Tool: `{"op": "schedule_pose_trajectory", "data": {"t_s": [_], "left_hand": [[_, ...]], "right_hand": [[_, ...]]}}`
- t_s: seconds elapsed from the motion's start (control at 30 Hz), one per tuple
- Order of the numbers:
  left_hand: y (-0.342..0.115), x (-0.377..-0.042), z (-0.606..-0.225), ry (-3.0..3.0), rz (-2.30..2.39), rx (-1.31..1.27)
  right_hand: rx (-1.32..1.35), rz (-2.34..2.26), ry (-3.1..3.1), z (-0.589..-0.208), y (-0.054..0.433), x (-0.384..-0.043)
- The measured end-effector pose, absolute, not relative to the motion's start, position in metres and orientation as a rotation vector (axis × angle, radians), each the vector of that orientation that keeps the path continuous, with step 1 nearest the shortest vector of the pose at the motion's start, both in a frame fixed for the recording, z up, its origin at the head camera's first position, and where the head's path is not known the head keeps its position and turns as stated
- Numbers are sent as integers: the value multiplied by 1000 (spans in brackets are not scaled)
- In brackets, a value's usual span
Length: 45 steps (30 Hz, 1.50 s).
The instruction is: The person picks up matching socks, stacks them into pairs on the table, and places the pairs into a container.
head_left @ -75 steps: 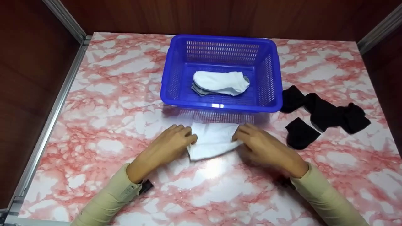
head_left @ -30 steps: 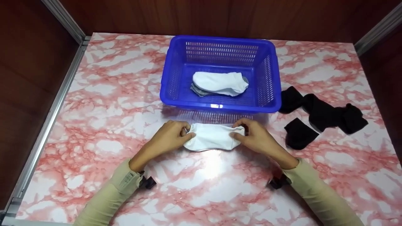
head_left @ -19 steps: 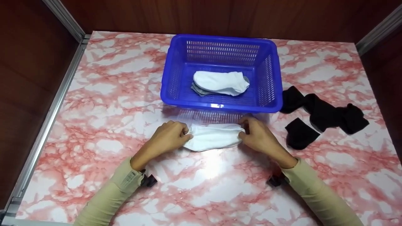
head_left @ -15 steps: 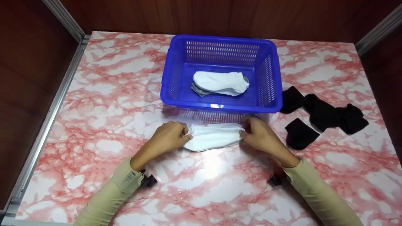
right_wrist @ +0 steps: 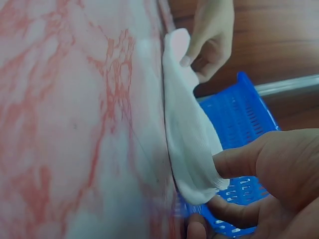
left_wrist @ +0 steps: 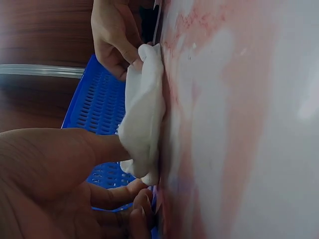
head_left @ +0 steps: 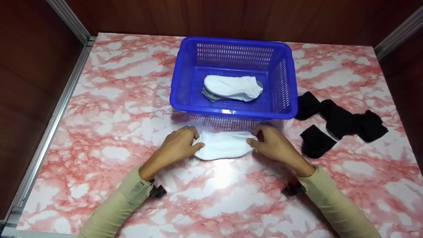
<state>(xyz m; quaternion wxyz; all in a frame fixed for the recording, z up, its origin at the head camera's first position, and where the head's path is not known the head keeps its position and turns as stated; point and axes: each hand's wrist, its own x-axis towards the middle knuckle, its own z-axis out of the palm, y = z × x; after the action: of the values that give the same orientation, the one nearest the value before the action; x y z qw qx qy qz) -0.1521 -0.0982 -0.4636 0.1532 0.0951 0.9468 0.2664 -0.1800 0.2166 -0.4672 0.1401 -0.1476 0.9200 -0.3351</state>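
Just below frame centre, left hand (head_left: 178,143) and right hand (head_left: 274,145), fingers curled, pinch opposite ends of white sock fabric (head_left: 226,145) (one or two socks, unclear); above, one blue basket (head_left: 264,115); right, several black socks (head_left: 340,120).

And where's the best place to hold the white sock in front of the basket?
I'd pinch the white sock at both ends, from left and right. It lies long and crosswise, and its creased cloth looks soft, so held by one end it might sag. The left grip and right grip pinch those ends; the blue basket crowds the far side.
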Motion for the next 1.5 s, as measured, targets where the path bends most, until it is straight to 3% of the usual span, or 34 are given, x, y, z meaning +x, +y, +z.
{"op": "schedule_pose_trajectory", "data": {"t_s": [0.4,1.0,1.5], "left_hand": [[-100,-157,-461,2505,1047,271],[-98,-158,-466,2489,1096,272],[-99,-162,-467,2368,1308,158]], "right_hand": [[-368,-1076,2576,-463,218,-182],[-380,-1068,2577,-462,222,-182],[-292,-1302,2240,-459,233,-188]]}}
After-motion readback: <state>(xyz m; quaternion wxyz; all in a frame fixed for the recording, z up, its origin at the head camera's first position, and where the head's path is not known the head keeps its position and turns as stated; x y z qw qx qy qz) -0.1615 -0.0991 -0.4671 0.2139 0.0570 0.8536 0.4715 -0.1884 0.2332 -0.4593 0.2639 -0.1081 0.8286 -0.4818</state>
